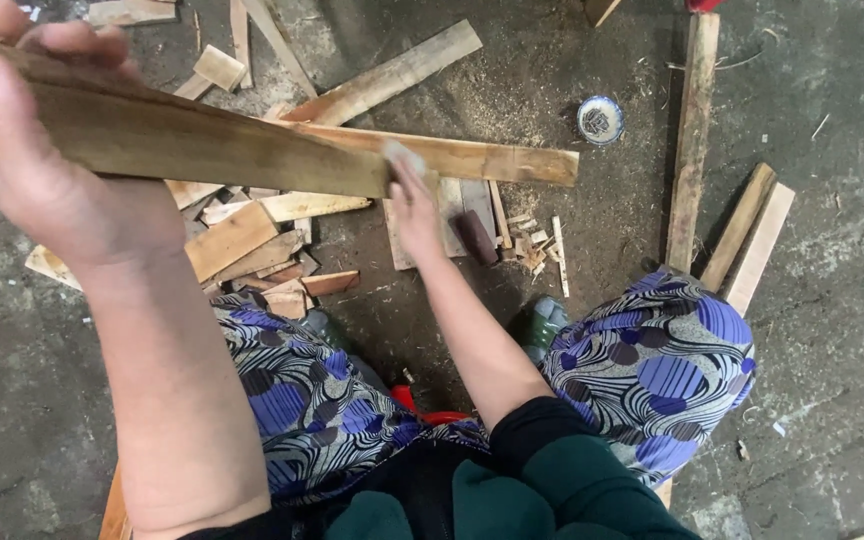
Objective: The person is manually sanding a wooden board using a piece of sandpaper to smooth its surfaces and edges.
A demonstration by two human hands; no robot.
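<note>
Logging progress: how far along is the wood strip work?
Done: cannot tell. In hand: left hand holds the long wood strip up; right hand presses a small pad on its edge. Left: many offcuts and planks lie on the floor.

Wood offcuts (252, 240), a small patterned bowl (600, 119) and long planks (693, 140) on the floor.
</note>
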